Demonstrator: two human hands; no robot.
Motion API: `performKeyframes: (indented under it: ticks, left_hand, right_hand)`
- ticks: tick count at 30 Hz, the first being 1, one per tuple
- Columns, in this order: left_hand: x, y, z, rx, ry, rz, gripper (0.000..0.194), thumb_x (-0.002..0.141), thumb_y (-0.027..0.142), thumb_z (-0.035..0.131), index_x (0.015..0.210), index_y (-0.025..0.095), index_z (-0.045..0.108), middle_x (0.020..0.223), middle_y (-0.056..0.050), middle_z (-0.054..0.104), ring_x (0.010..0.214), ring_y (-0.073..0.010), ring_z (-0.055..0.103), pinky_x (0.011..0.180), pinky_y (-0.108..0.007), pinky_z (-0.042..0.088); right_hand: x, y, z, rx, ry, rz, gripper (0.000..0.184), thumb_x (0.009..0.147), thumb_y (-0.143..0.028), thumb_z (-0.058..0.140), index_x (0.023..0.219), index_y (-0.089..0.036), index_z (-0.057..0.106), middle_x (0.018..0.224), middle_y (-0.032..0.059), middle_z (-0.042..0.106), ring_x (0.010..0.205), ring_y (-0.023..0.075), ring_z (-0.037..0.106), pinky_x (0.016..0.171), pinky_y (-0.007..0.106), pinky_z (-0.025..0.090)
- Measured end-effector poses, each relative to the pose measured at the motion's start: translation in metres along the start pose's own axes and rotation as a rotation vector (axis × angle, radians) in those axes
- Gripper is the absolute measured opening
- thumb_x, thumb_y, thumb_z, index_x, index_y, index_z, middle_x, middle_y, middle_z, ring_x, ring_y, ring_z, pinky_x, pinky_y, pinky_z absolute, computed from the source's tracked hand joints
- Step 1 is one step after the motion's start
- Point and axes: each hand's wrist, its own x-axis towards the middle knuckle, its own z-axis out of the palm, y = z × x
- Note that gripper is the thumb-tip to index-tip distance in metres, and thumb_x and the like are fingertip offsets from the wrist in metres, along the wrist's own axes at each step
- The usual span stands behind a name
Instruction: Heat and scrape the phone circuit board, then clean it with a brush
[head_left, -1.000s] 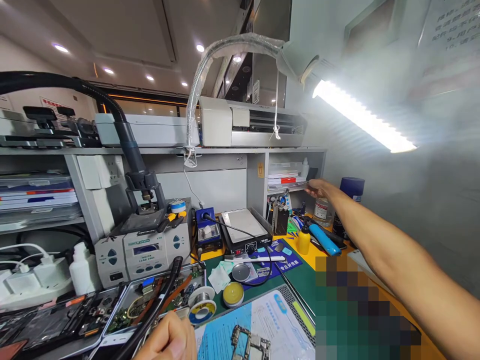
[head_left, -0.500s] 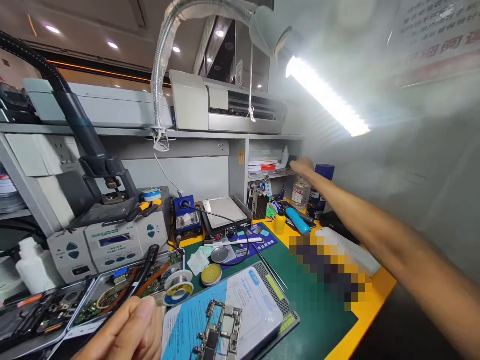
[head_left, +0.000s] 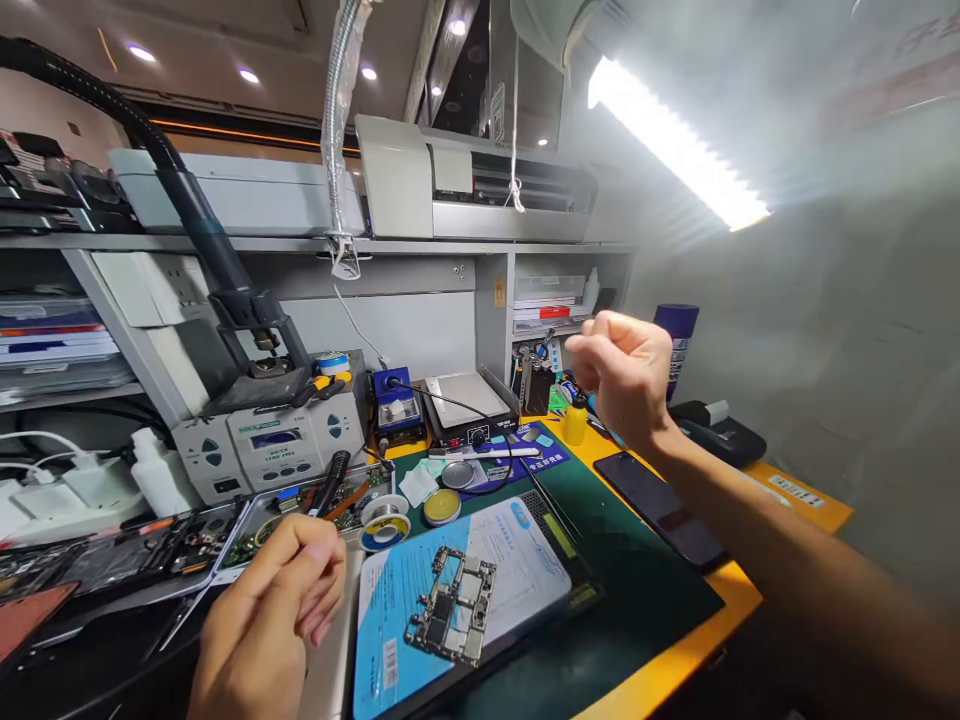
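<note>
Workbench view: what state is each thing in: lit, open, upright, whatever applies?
Lamp: lit.
Right hand: raised, fingers curled.
Left hand: fingers curled.
Circuit board: flat on the blue-and-white package.
Yellow bottle: upright.
Phone: lying flat, screen dark.
Round tin: open, yellow contents showing.
Wire spool: wound with wire.
Grey station: display too unclear to read.

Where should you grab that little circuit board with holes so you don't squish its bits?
I'd pinch the circuit board by its left and right outer edges, coming down from above. It lies flat on the blue-and-white pack, with tiny parts across its face and gaps through it, so the rim looks safest. The left hand is nearer.
</note>
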Motion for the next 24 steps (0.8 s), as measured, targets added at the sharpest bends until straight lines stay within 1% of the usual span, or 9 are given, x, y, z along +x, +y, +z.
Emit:
performKeyframes:
  ticks: [3,5,7,10,11,13,16,20,24]
  left_hand:
    - [-0.003,0.006,0.001,0.148,0.037,0.029,0.027,0.085,0.055,0.068,0.084,0.028,0.066,0.061,0.001,0.045,0.058,-0.0161,0.040,0.055,-0.029,0.033]
    - [-0.006,0.016,0.008,0.298,0.055,0.099,0.026,0.083,0.054,0.070,0.086,0.028,0.068,0.074,-0.001,0.058,0.065,-0.0174,0.047,0.063,-0.030,0.038]
    - [-0.009,0.029,0.019,0.409,-0.028,0.212,0.026,0.081,0.053,0.070,0.085,0.027,0.070,0.083,-0.004,0.065,0.081,-0.0222,0.055,0.073,-0.031,0.041]
    - [-0.009,0.041,0.032,0.548,-0.174,0.318,0.017,0.078,0.041,0.075,0.087,0.028,0.073,0.089,-0.006,0.069,0.085,-0.0257,0.059,0.077,-0.034,0.043]
    - [-0.009,0.042,0.035,0.608,-0.213,0.343,0.019,0.074,0.036,0.078,0.092,0.029,0.074,0.094,-0.006,0.070,0.087,-0.0274,0.060,0.079,-0.036,0.045]
    - [-0.008,0.040,0.038,0.752,-0.255,0.398,0.037,0.067,0.030,0.080,0.104,0.033,0.073,0.106,-0.005,0.071,0.096,-0.0321,0.062,0.088,-0.045,0.050]
    - [-0.010,0.034,0.038,0.967,-0.245,0.477,0.056,0.062,0.035,0.082,0.116,0.034,0.068,0.116,-0.004,0.070,0.109,-0.0361,0.062,0.098,-0.059,0.053]
    - [-0.011,0.025,0.036,1.165,-0.326,0.495,0.072,0.060,0.054,0.084,0.123,0.025,0.066,0.120,-0.011,0.069,0.111,-0.0369,0.064,0.094,-0.059,0.060]
    - [-0.011,0.007,0.031,1.248,-0.325,0.573,0.080,0.065,0.065,0.078,0.129,0.020,0.063,0.130,-0.016,0.066,0.118,-0.0403,0.062,0.095,-0.062,0.061]
  right_hand:
    - [-0.030,0.005,0.016,-0.124,-0.121,-0.068,0.023,0.100,-0.040,0.060,0.111,-0.023,0.069,0.117,0.0071,0.070,0.098,0.0204,0.067,0.084,0.038,0.060]
    - [-0.032,0.014,0.021,-0.234,-0.241,-0.059,0.023,0.101,-0.041,0.059,0.108,-0.022,0.070,0.112,0.0064,0.071,0.093,0.0187,0.068,0.081,0.036,0.060]
    - [-0.023,0.029,0.020,-0.370,-0.337,-0.024,0.024,0.102,-0.040,0.057,0.109,-0.021,0.070,0.114,0.0065,0.071,0.095,0.0189,0.068,0.083,0.036,0.060]
    - [-0.007,0.055,0.014,-0.596,-0.446,0.057,0.020,0.101,-0.035,0.060,0.113,-0.023,0.069,0.123,0.0086,0.068,0.103,0.0205,0.066,0.089,0.039,0.058]
    - [-0.003,0.063,0.012,-0.659,-0.483,0.088,0.021,0.100,-0.035,0.061,0.115,-0.022,0.068,0.125,0.0094,0.068,0.105,0.0214,0.066,0.090,0.040,0.058]
    - [0.000,0.076,0.009,-0.763,-0.561,0.150,0.025,0.099,-0.036,0.063,0.119,-0.020,0.067,0.125,0.0097,0.067,0.106,0.0226,0.066,0.091,0.041,0.058]
    - [-0.002,0.088,0.010,-0.857,-0.685,0.233,0.029,0.099,-0.038,0.063,0.120,-0.018,0.067,0.124,0.0097,0.067,0.105,0.0228,0.067,0.090,0.041,0.058]
    - [-0.005,0.095,0.018,-0.903,-0.811,0.318,0.029,0.099,-0.039,0.062,0.118,-0.017,0.067,0.118,0.0087,0.069,0.099,0.0215,0.068,0.085,0.039,0.059]
    - [-0.004,0.098,0.025,-0.936,-0.821,0.311,0.029,0.099,-0.039,0.062,0.118,-0.017,0.067,0.119,0.0083,0.069,0.100,0.0219,0.068,0.087,0.040,0.059]
